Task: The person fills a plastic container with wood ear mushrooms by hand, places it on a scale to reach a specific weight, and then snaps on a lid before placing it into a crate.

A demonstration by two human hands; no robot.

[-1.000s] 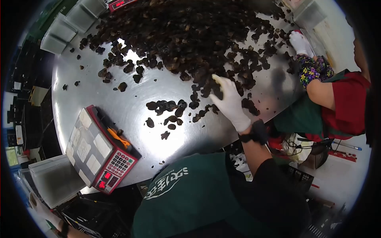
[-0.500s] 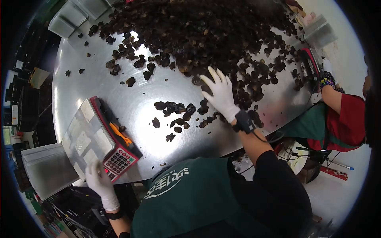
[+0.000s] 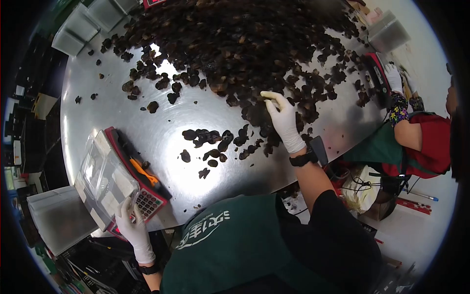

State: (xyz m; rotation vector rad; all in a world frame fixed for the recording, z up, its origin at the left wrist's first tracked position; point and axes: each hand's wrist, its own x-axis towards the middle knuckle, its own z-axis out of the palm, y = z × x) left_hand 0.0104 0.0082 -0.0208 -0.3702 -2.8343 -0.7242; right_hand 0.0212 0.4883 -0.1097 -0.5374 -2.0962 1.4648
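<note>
My left hand (image 3: pixel 132 226), in a white glove, is closed at the near end of a clear plastic box (image 3: pixel 98 169) that lies on the digital scale (image 3: pixel 152 202). Its fingertips are beside the scale's keypad. My right hand (image 3: pixel 285 120), also gloved, is over the near edge of a big heap of dark brown pieces (image 3: pixel 230 54) that look like wood ear mushrooms. Its fingers are bent, with a gap to the thumb, and nothing shows between them. A small group of loose pieces (image 3: pixel 208 137) lies on the steel table (image 3: pixel 132 115) between my hands.
Orange-handled scissors or a cutter (image 3: pixel 145 171) rest beside the scale. Stacked clear boxes (image 3: pixel 61 215) stand at left, with more boxes (image 3: pixel 76 32) at the far left. To the right, a co-worker's gloved hand (image 3: pixel 393 78) is by another red scale (image 3: pixel 377 73).
A clear plastic box now lies on the scale, with my left hand at it. My right hand has moved slightly right and down, and its spread fingers have bent inward.
</note>
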